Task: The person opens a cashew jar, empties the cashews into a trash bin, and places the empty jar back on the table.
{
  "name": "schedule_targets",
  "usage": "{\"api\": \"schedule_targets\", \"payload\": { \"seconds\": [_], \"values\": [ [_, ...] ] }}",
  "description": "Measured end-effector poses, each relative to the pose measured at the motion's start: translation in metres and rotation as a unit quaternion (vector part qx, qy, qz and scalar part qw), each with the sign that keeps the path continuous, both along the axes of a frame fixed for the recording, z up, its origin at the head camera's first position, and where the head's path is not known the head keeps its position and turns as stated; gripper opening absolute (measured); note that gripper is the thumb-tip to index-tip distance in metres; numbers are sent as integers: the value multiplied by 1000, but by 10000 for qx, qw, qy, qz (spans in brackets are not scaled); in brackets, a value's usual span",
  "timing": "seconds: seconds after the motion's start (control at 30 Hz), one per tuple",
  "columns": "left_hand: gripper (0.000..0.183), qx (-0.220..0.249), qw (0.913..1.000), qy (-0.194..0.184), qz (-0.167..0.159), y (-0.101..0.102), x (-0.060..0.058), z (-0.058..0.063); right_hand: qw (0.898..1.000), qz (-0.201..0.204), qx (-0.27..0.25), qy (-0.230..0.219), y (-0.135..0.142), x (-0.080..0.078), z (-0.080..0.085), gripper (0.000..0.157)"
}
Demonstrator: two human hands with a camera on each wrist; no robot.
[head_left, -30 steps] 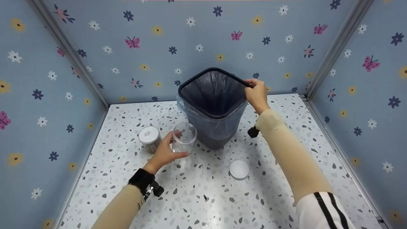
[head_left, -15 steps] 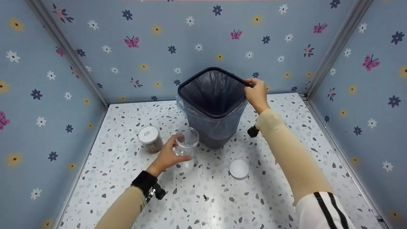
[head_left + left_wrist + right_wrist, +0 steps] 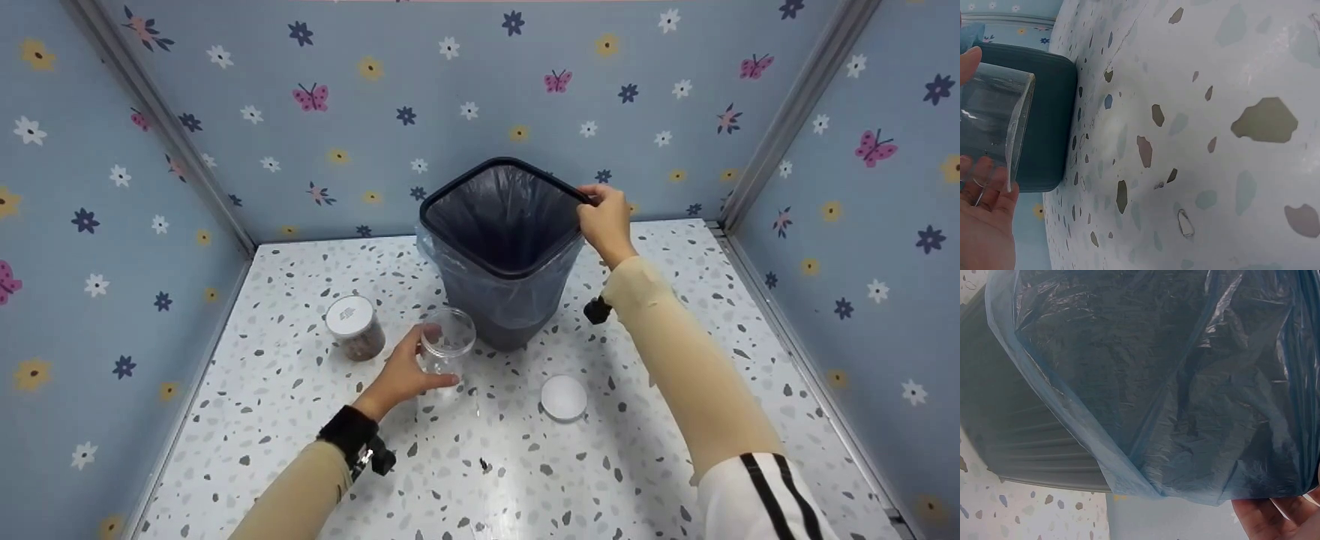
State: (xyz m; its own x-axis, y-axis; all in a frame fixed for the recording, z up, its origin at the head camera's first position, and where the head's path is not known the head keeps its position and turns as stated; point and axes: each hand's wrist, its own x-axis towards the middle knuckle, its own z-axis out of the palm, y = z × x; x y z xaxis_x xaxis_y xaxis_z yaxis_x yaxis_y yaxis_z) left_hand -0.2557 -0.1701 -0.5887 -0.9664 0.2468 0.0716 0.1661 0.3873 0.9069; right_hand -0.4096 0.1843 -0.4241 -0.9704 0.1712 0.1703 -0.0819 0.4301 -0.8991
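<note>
Clear jar (image 3: pixel 450 343) and left hand (image 3: pixel 401 376) have shifted rightward and nearer the person.
Left of the left fingers stands a white-lidded jar (image 3: pixel 360 339) with brown contents; spread to the clear jar's width, they grip it. Beyond them stands a blue-lined wastebasket (image 3: pixel 505 337); right of them, a round white lid (image 3: pixel 564 398) lies on the speckled surface (image 3: pixel 517 472). Farthest right, fingers of the right hand (image 3: pixel 609 223), nearly closed, pinch the wastebasket's rim.
</note>
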Motion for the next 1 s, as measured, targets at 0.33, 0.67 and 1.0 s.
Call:
{"api": "schedule_targets", "payload": {
  "seconds": [0.33,0.67,1.0],
  "values": [
    [96,-71,9999,41,-128,7,-1,-9,10000,-27,-28,-6,-1,0,0,41],
    [93,-120,9999,-28,-74,14,-2,-15,10000,-42,-5,-19,0,-2,-1,43],
    [101,132,9994,-214,-222,20,-1,-20,9999,4,-104,-48,0,0,0,45]
  ]
}}
